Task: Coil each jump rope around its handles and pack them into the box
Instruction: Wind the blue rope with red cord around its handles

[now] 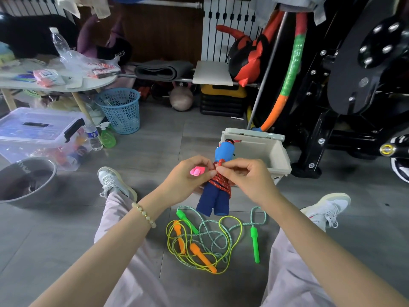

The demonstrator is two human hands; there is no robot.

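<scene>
Two blue jump rope handles are held side by side above the floor, with a red patterned rope wound around their middle. My left hand pinches the rope from the left and my right hand pinches it from the right. The open beige box stands just behind my right hand. On the floor between my legs lie a tangled yellow rope with orange handles and a teal rope with green handles. A small pink object shows behind my left hand.
A clear plastic storage bin and a metal bowl sit on the left. A blue mesh basket stands under a round white table. Black gym equipment fills the right side. My shoes rest on the grey tiles.
</scene>
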